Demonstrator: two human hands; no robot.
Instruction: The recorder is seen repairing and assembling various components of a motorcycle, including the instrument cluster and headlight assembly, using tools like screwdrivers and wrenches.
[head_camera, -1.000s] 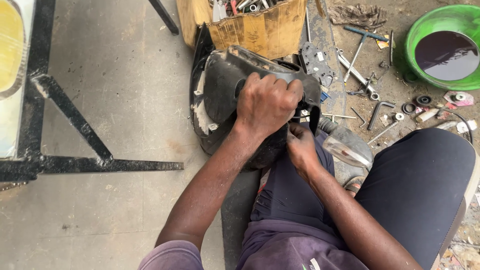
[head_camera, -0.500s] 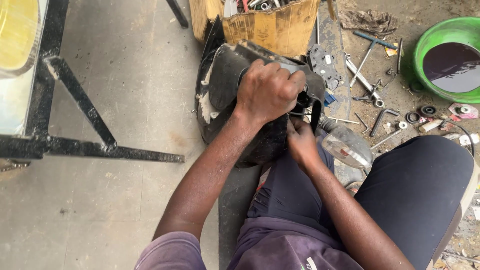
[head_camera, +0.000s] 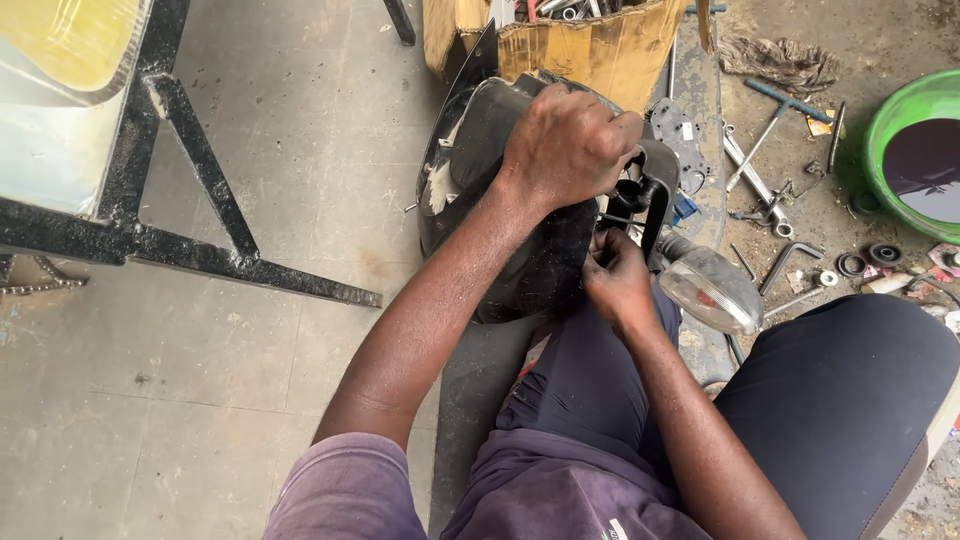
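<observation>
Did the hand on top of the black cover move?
No. The left hand stays clamped on the black cover, just below the cardboard box, as before; only the camera view shifted.

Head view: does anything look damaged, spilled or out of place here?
Yes. The black housing under the left hand shows pale scuffs on its left edge. Loose tools and washers lie scattered on the ground beside a green basin of dark liquid.

A: What's at frame centre?
B: The left hand (head_camera: 568, 145) grips a black plastic cowling (head_camera: 520, 250); the right hand (head_camera: 617, 277) pinches beneath it, beside 1 clear indicator lamp (head_camera: 712, 290).
</observation>
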